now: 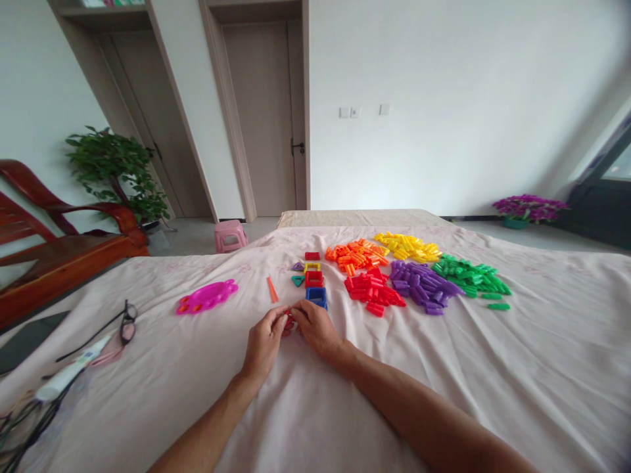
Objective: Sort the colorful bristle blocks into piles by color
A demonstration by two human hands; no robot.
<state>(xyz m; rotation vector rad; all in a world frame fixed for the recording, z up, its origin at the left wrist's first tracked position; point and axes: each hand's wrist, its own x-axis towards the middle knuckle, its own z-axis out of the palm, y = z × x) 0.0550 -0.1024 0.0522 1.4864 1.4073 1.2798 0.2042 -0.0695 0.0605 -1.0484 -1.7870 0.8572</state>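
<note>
My left hand [266,334] and my right hand [318,328] meet at the middle of the cloth, fingers closed. Between their fingertips is a small red plastic piece [288,326], mostly covered by the fingers, so its shape is unclear. Just beyond the right hand stands a row of plastic frames: a blue square frame [316,297], a red square frame [314,279] and a yellow one [312,267]. Beside the row lie a teal triangle [298,280] and a purple triangle [297,266]. An orange strip [272,290] lies beyond the left hand.
Piles of red [373,289], orange [355,254], yellow [408,246], purple [424,286] and green pieces [470,274] spread to the right. On the left are a magenta tray [207,297], glasses [129,322], a white tube [73,368] and cables.
</note>
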